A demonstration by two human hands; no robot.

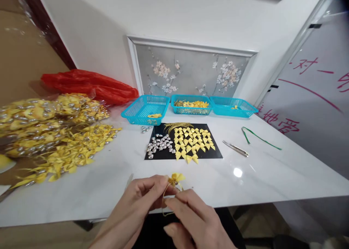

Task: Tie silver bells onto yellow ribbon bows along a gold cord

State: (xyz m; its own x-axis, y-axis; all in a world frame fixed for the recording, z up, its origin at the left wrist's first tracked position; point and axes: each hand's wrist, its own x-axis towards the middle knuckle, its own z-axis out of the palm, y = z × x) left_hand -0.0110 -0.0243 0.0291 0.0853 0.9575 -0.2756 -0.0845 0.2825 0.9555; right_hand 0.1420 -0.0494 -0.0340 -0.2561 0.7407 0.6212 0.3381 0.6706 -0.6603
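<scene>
Above the table's front edge, my left hand [139,196] pinches a small yellow ribbon bow [176,178] between thumb and fingers. A thin gold cord [164,198] loops down from the bow. My right hand [195,214] is closed at the cord, close to the left fingertips; its exact grip is partly hidden. Beyond both hands lies a black mat [215,147]. On it are rows of yellow ribbon bows [192,139], a heap of silver heart-shaped beads [162,142] and a bundle of gold cords [177,126].
Three blue baskets [133,112] line the wall, holding yellow and gold pieces. Tweezers [236,148] and a green cord [259,138] lie to the right. At left are piled yellow beaded strands [68,147] and a red plastic bag [89,85]. A whiteboard [313,81] stands right.
</scene>
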